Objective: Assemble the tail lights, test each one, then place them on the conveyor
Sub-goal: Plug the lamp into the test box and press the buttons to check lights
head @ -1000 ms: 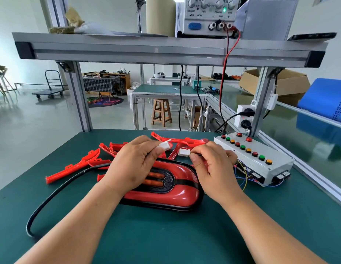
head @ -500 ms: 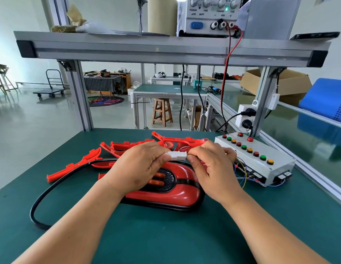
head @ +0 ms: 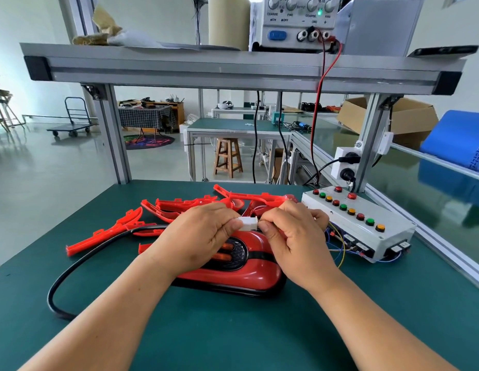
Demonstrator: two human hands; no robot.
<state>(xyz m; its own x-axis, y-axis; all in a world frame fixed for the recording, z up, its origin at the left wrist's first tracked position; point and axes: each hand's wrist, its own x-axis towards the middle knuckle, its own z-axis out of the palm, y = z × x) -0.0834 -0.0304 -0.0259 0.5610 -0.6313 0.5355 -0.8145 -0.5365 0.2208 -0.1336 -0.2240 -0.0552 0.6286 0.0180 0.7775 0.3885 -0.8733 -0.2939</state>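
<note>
The tail light (head: 246, 277) lies on the green table (head: 233, 338) at its middle, directly below both hands. It is a glossy red, rounded shell with a black band across it, a black rim along its base, and a dark oval inset holding two orange-red tubes. Just above it, the left hand (head: 198, 242) pinches one end of a small white connector (head: 247, 223) between thumb and forefinger, and the right hand (head: 297, 242) pinches the other end with its fingers curled. A black cable (head: 51, 293) loops from under the left hand toward the table's near left. Loose red plastic pieces (head: 104, 232) lie behind and left of the light. To the right stands a white box (head: 372, 234) with red, green and yellow buttons.
</note>
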